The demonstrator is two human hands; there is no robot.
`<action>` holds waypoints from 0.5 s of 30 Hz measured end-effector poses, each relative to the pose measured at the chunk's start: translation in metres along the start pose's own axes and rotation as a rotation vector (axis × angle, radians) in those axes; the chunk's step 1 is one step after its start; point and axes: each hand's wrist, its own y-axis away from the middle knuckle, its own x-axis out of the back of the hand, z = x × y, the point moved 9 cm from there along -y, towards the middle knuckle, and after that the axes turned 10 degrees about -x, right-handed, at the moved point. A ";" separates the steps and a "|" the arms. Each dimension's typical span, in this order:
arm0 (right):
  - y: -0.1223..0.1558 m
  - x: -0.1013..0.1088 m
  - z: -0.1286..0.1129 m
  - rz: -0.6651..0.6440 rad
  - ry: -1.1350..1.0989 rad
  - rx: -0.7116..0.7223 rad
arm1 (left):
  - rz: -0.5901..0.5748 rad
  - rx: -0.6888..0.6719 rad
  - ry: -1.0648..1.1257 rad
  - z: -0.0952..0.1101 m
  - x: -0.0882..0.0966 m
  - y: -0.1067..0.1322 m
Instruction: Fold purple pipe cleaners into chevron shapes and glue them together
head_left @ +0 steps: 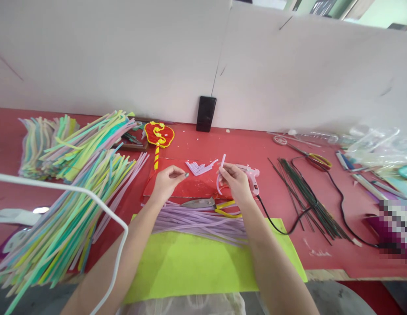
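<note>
My right hand [234,179] is closed on a short, slightly bent lilac pipe cleaner [223,161], which stands upright between thumb and fingers. My left hand [169,181] has its thumb and forefinger pinched together; whatever is between them, if anything, is too small to make out. Several V-shaped lilac pieces [197,169] lie nested on the red board [182,188] between my hands. A pink glue gun [254,180] rests just behind my right hand. Below my hands, yellow-handled scissors [203,203] lie over a row of long lilac pipe cleaners [197,223] on a lime-green sheet [193,267].
Heaps of pastel pipe cleaners [82,210] spread over the left side, crossed by a white cable [101,201]. A red-and-yellow fan-shaped craft piece [159,134] and an upright phone [206,114] stand behind. Dark green stems [300,201], more scissors [317,161] and plastic wrap [380,146] lie right.
</note>
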 end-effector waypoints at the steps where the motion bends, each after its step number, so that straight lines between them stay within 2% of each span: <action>1: -0.001 0.001 0.001 0.011 -0.069 -0.015 | 0.005 0.013 0.005 0.000 0.000 0.001; 4: -0.002 0.006 0.005 0.050 -0.269 -0.057 | 0.011 0.070 0.061 -0.003 -0.001 0.002; 7: -0.004 0.009 0.008 0.059 -0.393 -0.064 | -0.034 0.089 0.145 -0.003 -0.007 0.003; 12: -0.007 -0.005 0.018 -0.028 -0.404 -0.057 | -0.070 0.033 0.092 0.005 -0.011 0.003; 15: -0.009 -0.017 0.027 -0.065 -0.364 -0.073 | -0.118 0.043 0.066 0.007 -0.015 0.006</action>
